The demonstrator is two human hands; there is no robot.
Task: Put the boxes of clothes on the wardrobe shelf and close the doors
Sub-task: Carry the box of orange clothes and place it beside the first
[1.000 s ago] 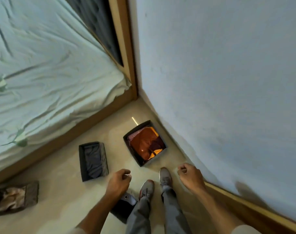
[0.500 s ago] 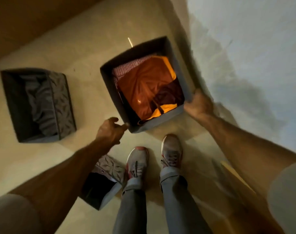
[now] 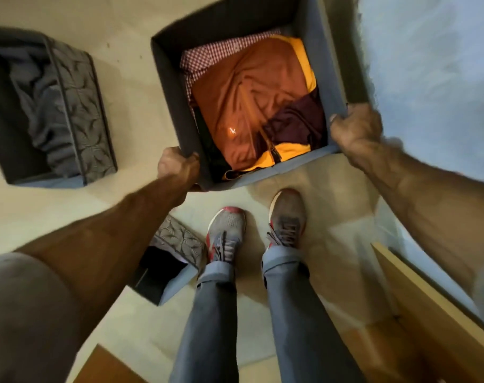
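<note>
Beige floor [image 3: 130, 87] beside a pale wall [image 3: 434, 64] bears a dark box [image 3: 174, 87], both hands' [image 3: 177, 167] [image 3: 354, 125] grip clamped on its rim.

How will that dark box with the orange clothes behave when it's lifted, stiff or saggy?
The box looks like fabric, so its walls may bow a little where the left hand and right hand grip the near corners. It holds only a low layer of folded clothes, so it is probably light. Lifted by one edge, it could tilt away.
</note>
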